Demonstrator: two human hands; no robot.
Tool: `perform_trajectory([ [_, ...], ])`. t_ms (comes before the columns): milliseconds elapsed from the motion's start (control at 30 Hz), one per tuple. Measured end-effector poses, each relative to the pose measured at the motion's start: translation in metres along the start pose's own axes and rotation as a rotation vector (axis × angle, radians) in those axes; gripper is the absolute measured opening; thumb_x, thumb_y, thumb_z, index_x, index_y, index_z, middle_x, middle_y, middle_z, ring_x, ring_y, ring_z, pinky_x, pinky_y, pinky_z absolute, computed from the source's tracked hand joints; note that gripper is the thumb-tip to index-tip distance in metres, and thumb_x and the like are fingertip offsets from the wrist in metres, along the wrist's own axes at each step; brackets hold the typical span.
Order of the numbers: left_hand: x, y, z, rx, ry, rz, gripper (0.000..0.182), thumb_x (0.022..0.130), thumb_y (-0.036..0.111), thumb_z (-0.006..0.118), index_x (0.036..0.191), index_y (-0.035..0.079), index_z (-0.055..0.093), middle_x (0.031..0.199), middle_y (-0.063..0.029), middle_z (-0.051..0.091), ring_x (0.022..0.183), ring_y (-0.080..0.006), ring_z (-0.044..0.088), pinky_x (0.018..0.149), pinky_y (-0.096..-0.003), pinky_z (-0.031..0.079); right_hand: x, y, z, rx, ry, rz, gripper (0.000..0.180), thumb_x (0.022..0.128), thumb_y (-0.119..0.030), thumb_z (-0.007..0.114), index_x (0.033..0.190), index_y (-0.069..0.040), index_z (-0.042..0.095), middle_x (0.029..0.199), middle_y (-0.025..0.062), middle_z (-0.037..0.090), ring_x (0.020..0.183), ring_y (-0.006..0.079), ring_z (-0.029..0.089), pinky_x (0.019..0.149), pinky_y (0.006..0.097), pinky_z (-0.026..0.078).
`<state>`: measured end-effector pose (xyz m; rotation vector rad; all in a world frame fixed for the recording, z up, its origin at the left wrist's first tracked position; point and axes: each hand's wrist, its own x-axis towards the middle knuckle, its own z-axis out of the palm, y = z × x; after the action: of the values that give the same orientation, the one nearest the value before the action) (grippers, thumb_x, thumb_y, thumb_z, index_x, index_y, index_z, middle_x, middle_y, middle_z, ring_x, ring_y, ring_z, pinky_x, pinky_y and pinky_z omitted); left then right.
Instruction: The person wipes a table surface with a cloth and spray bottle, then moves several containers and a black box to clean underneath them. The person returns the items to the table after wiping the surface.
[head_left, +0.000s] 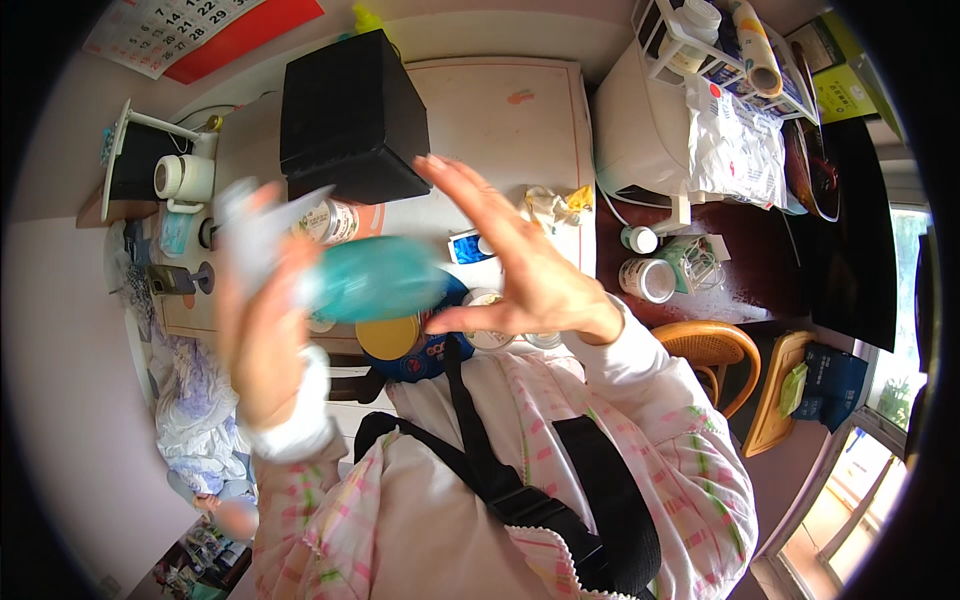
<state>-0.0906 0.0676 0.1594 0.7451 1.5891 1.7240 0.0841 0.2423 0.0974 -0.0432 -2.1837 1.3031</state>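
My left hand (274, 322), blurred by motion, grips a teal bottle (379, 279) by its white upper end. The bottle lies roughly sideways in the air, and its white top (251, 229) looks like a spray head, though blur hides the detail. My right hand (525, 270) holds nothing; its fingers are spread and its thumb points toward the bottle. Its fingertips show near the lower right corner of a large black box (337, 105) on the table (495, 127). Below the bottle are a jar with a yellow lid (388, 337) and a dark blue round container (446, 352).
A labelled jar (341, 221) stands before the black box. A small blue-and-white packet (471, 247) and a crumpled wrapper (551, 204) lie near my right hand. More jars (487, 322) line the near edge. At left stands a white mug (184, 178); at right, a rattan chair (709, 352).
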Motion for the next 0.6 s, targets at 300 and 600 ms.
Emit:
perform_trajectory([
  [300,0.059,-0.112,0.151,0.825,-0.421,0.34,0.064,0.089,0.032,0.06,0.138,0.001,0.033,0.141,-0.0243,0.025,0.133,-0.0393,0.022,0.107,-0.0438,0.023,-0.049,0.114,-0.05,0.093,0.394,0.726,0.064,0.07,-0.008,0.073,0.127,0.001,0.045,0.108,0.0111,0.058,0.098,0.0183,0.057,0.083,0.0313,0.049],
  [600,0.05,-0.103,0.07,0.466,-0.635,0.04,0.032,0.09,0.019,0.059,0.116,0.0,0.057,0.122,-0.0158,0.055,0.114,-0.0257,0.054,0.096,-0.0335,0.04,-0.078,0.162,-0.053,0.016,0.226,0.999,0.036,0.069,-0.015,0.074,0.098,0.003,0.062,0.079,0.0095,0.064,0.075,0.0165,0.062,0.072,0.0296,0.048],
])
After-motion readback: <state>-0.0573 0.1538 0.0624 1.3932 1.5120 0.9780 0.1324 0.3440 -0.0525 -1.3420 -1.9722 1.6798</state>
